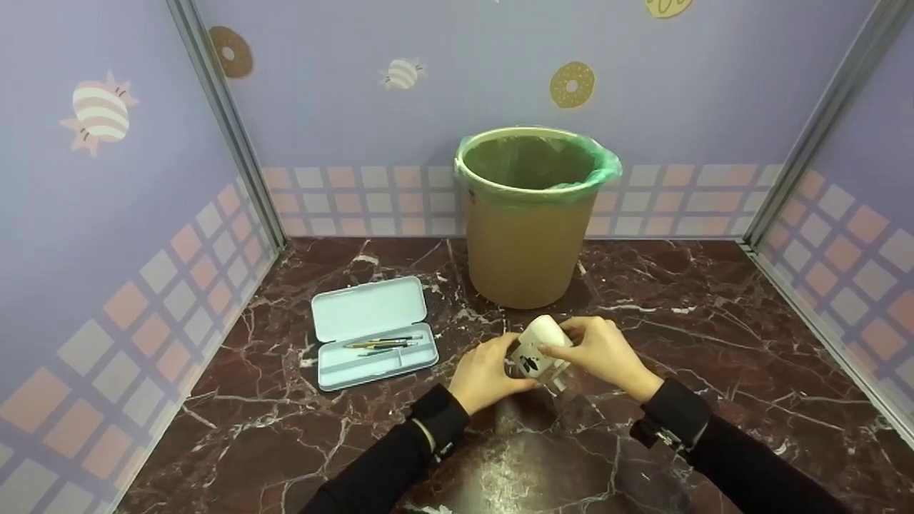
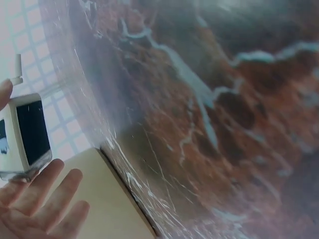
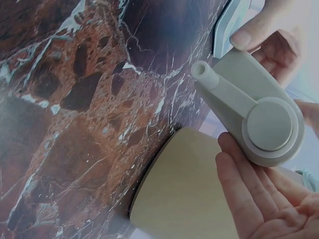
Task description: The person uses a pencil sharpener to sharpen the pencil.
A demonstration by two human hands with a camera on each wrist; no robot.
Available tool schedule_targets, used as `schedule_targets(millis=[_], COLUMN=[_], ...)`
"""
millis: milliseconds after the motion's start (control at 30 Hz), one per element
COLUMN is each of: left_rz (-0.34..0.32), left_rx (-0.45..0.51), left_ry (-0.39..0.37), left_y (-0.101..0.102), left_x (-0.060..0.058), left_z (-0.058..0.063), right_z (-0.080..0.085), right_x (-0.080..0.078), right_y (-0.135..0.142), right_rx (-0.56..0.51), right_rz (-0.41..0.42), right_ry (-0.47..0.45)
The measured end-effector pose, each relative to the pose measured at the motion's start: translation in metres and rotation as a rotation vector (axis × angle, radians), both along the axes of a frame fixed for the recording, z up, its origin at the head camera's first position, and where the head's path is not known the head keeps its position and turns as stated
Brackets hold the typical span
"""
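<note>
A white hand-crank pencil sharpener (image 1: 540,341) with a dark printed pattern is held tilted above the marbled table. My left hand (image 1: 487,377) grips its left side between thumb and fingers. On the other side, my right hand (image 1: 605,355) holds it, the thumb lying on the upper face. The right wrist view shows the crank (image 3: 234,94) with its round hub turned to that camera. A dark panel (image 2: 34,132) on the sharpener shows in the left wrist view, where part of the sharpener is cut off by the frame.
Left of the hands, a light blue pencil case (image 1: 370,308) lies with its lid raised, several pencils (image 1: 382,345) inside. Behind the hands stands a tan bin (image 1: 527,250) lined with a green bag (image 1: 607,165). Patterned walls (image 1: 343,107) enclose the table (image 1: 285,428).
</note>
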State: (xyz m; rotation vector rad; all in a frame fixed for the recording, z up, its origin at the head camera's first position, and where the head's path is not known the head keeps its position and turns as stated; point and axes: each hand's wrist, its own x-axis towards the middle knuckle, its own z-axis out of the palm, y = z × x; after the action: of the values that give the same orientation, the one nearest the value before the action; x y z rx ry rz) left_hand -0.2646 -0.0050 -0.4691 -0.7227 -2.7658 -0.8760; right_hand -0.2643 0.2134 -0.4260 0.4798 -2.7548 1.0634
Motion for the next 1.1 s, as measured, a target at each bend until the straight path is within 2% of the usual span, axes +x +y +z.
schedule_targets(millis=[133, 233, 367, 500, 633, 800, 967, 1100], left_rz=[0.008, 0.015, 0.014, -0.017, -0.075, -0.172, -0.254, -0.318], left_rx=[0.006, 0.006, 0.003, 0.028, 0.112, 0.234, 0.219, 0.202], left_ry=[0.008, 0.007, 0.002, -0.030, -0.080, -0.188, -0.273, -0.304], left_y=[0.002, 0.001, -0.003, -0.009, -0.015, -0.023, -0.028, -0.029], left_x=[0.000, -0.001, -0.004, -0.007, -0.011, -0.013, -0.012, -0.011], left_z=[0.000, 0.000, 0.003, 0.004, 0.005, 0.004, 0.006, 0.006], right_z=[0.001, 0.003, 0.006, 0.011, 0.018, 0.029, 0.038, 0.040], right_x=[0.001, 0.001, 0.000, -0.002, -0.002, -0.003, -0.007, -0.010], right_y=[-0.002, -0.003, 0.000, 0.007, 0.015, 0.024, 0.029, 0.028], right_rx=[0.005, -0.005, -0.021, -0.001, 0.057, 0.116, 0.079, 0.038], right_rz=[-0.011, 0.011, 0.074, 0.170, 0.283, 0.365, 0.476, 0.576], right_ry=[0.004, -0.010, -0.050, -0.094, -0.120, -0.140, -0.186, -0.218])
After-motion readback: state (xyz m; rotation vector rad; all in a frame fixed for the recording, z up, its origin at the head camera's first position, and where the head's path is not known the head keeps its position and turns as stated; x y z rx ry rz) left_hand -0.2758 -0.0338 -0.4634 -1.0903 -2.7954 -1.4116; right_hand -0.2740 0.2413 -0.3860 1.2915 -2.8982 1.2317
